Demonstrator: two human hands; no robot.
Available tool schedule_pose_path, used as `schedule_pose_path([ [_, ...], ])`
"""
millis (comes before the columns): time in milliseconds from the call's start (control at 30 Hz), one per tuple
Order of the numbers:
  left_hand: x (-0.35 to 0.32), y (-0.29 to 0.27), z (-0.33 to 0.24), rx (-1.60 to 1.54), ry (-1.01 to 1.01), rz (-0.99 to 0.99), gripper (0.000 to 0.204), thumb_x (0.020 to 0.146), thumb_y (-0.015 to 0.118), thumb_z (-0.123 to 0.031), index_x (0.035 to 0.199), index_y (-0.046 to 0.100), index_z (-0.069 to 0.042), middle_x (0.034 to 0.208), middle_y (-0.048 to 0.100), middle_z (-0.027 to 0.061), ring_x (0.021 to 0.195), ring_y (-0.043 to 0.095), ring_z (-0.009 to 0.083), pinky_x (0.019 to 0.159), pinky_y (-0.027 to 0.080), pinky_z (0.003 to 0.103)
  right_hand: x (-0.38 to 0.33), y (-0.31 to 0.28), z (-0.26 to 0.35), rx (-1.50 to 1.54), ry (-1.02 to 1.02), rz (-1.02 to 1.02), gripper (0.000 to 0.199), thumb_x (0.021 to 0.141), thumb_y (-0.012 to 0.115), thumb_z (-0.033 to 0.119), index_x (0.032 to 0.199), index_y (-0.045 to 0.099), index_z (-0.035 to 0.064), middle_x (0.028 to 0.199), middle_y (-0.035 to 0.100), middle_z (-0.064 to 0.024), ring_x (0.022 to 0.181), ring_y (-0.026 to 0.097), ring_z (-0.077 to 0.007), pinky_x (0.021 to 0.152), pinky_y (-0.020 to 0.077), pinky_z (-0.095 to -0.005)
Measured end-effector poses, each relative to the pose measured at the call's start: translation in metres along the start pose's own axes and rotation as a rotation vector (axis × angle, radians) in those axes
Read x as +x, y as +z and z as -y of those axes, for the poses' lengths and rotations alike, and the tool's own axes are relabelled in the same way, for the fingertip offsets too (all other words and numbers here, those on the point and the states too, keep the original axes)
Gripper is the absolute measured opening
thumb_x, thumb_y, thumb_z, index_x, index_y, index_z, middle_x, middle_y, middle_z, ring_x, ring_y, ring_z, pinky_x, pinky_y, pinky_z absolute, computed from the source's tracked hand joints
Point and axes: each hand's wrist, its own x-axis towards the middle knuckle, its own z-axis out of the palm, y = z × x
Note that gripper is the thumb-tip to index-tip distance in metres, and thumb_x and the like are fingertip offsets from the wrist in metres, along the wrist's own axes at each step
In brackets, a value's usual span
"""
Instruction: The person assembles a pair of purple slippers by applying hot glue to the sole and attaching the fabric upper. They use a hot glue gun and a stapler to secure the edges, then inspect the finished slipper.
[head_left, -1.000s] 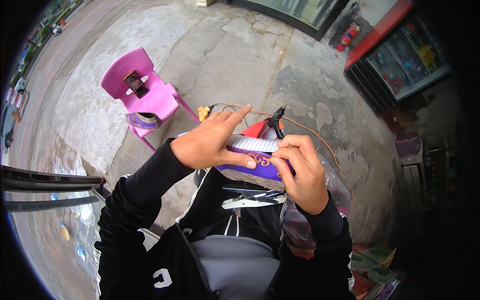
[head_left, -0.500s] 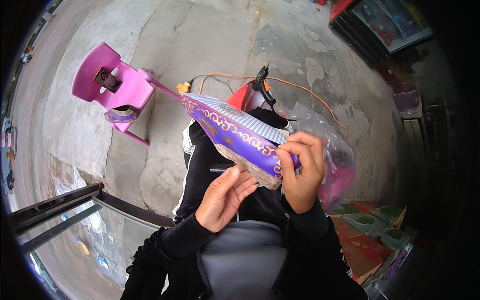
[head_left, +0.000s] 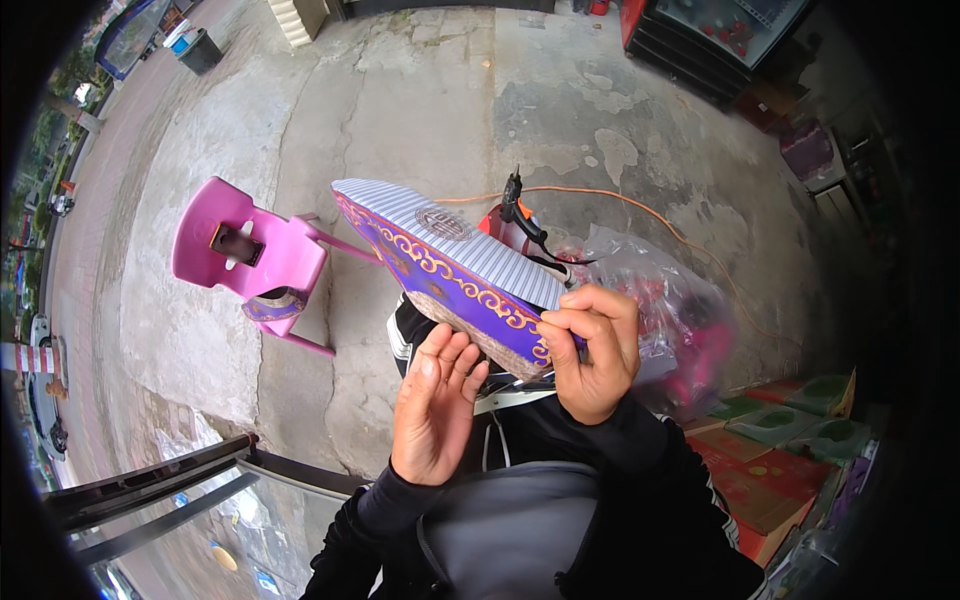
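A purple shoe with gold scrollwork lies tilted in front of me, its pale ribbed sole turned up and its brown fur-trimmed opening facing down toward me. My right hand pinches the heel end, thumb on the purple side and fingers at the sole's edge. A dark gap shows there between sole and upper. Just below the fur trim is my left hand, palm up and fingers stretched out; whether its fingertips touch the fur I cannot tell.
A pink chair at the left bears a similar purple shoe and a small dark box. Beyond the shoe stands a black glue gun; an orange cord crosses the floor. Right are a clear plastic bag and cardboard boxes.
The view has tilted up, showing more floor. The shoe has rolled so more of its sole shows. My left hand has turned upward and moved slightly away from the fur edge.
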Motion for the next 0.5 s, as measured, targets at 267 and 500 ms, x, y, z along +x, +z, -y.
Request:
schedule_pose_path([
  [267, 0.003, 0.001, -0.004, -0.072, -0.013, -0.061, 0.029, 0.103, 0.06, -0.028, 0.123, 0.061, -0.007, 0.125, 0.065, 0.0064, 0.12, 0.06, 0.02, 0.108, 0.046, 0.038, 0.004, 0.018, 0.0, -0.044, 0.011, -0.086, 0.017, 0.081, 0.077, -0.003, 0.096, 0.07, 0.0007, 0.103, 0.063, -0.0123, 0.092, 0.063, -0.0249, 0.079, 0.0529, -0.0336],
  [500, 0.006, 0.011, -0.01, -0.211, 0.029, -0.041, 0.026, 0.104, 0.057, -0.023, 0.12, 0.061, -0.002, 0.128, 0.065, 0.0117, 0.125, 0.06, 0.0233, 0.109, 0.048, 0.038, -0.002, 0.029, -0.003, 0.033, -0.006, -0.11, 0.018, 0.082, 0.078, -0.001, 0.098, 0.071, 0.0015, 0.107, 0.059, -0.0116, 0.091, 0.061, -0.0229, 0.078, 0.0519, -0.0318],
])
